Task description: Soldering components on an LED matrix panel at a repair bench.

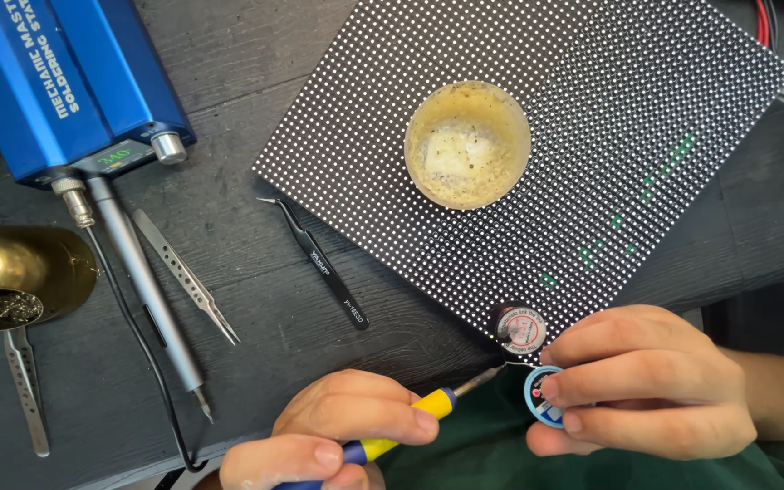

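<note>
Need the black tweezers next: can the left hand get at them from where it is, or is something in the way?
Probably yes, but not freely. The black tweezers lie bare on the table just above the left hand, nothing between. That hand, though, grips the soldering iron, so it must put it down first.

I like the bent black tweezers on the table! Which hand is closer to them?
The left hand. It grips a yellow and blue soldering iron just below the black tweezers, without touching them. The right hand sits farther off to the right, holding a small blue spool.
</note>
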